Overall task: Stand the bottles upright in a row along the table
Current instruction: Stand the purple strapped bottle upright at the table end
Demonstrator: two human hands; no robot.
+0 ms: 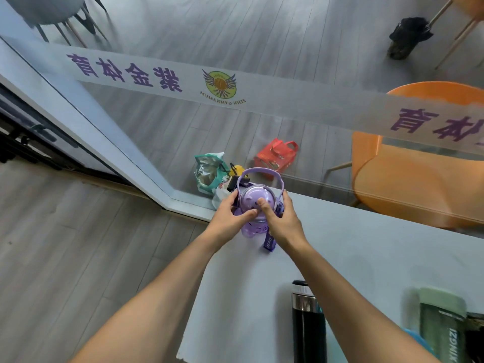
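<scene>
A purple bottle (255, 199) with a domed lid, a raised carry handle and a dark purple strap stands upright near the far left corner of the pale table (366, 258). My left hand (231, 216) wraps its left side and my right hand (279, 218) wraps its right side, thumbs resting on the lid. A black bottle (307, 326) with a silver band lies on the table near the front edge. To its right lies a green bottle (441, 326) with white lettering, partly cut off by the frame.
A glass wall with a frosted band and purple lettering (235, 85) runs right behind the table. Beyond it are an orange chair (408, 184), a red box (276, 157), a foil bag (208, 171) and a black bag (408, 38). The table's left edge drops to grey floor.
</scene>
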